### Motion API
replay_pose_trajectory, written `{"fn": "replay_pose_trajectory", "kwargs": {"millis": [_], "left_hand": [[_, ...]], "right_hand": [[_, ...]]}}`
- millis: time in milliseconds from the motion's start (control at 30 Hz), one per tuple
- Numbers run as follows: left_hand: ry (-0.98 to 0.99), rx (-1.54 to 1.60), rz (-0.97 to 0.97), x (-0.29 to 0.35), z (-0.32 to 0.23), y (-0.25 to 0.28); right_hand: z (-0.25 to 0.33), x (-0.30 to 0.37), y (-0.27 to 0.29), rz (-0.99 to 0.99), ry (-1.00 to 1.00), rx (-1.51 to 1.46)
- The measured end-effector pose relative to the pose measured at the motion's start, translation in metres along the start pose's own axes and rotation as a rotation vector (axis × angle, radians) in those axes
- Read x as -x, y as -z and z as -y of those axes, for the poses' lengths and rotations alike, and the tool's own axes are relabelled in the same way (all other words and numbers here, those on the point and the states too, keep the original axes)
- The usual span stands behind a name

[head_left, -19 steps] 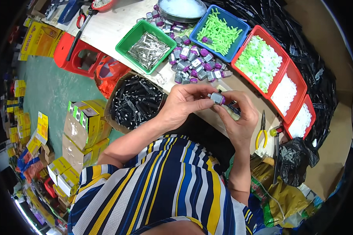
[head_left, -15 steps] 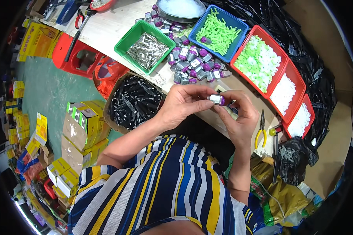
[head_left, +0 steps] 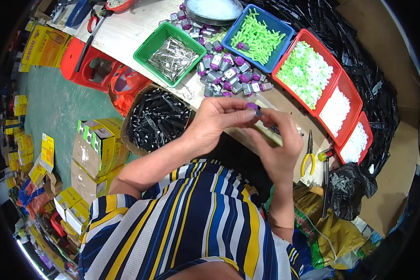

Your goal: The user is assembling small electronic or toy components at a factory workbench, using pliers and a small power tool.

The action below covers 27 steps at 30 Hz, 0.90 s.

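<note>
A small grey-and-purple plastic piece (head_left: 252,106) is pinched between the thumb and fingers of my left hand (head_left: 214,121), purple end up. My right hand (head_left: 282,144) is just right of it, fingers curved toward the piece's dark end, thumb standing apart below. Its outline is slightly smeared, and whether a fingertip presses the piece is hard to see. Below the hands a pale strip-like block (head_left: 270,136) sits at the bench edge, partly hidden by the right hand. A pile of similar grey-and-purple pieces (head_left: 231,74) lies on the bench beyond.
A green bin (head_left: 144,52) holds metal pins; a blue bin (head_left: 227,43) holds green sticks. Red bins (head_left: 340,81) hold green and white parts. Yellow-handled pliers (head_left: 308,161) lie at right, by a black plastic bag (head_left: 350,191). A carton of black parts (head_left: 158,121) stands left.
The piece has turned in my fingers, purple end now upward, and moved slightly up and left. My right thumb has come away from it, and the right hand has dropped a little.
</note>
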<state>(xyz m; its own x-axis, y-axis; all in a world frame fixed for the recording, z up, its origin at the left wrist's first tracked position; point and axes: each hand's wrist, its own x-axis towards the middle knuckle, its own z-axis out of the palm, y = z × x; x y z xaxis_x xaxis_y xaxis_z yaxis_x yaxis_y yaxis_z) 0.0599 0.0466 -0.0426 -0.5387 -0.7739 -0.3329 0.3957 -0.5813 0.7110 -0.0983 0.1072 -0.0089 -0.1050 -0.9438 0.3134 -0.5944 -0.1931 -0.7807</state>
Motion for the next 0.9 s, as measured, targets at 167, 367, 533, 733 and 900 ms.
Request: {"fn": "replay_pose_trajectory", "kwargs": {"millis": [167,367,533,733,900], "left_hand": [[0.006,0.121,-0.053,0.006,0.013,-0.022],[0.079,0.090,-0.021,0.007,0.020,-0.015],[-0.129,-0.144,-0.127,0.012,0.015,-0.002],[-0.733,-1.032,-0.124,0.008,0.012,0.016],[-0.856,-1.180,-0.115,0.000,0.019,0.015]], "right_hand": [[-0.004,0.014,-0.014,-0.223,0.181,0.466],[-0.006,0.012,-0.009,-0.189,0.108,0.396],[-0.024,0.003,0.010,-0.132,0.036,0.387],[-0.033,-0.001,0.008,0.069,0.013,0.375],[-0.028,-0.008,0.002,0.110,0.000,0.393]]}}
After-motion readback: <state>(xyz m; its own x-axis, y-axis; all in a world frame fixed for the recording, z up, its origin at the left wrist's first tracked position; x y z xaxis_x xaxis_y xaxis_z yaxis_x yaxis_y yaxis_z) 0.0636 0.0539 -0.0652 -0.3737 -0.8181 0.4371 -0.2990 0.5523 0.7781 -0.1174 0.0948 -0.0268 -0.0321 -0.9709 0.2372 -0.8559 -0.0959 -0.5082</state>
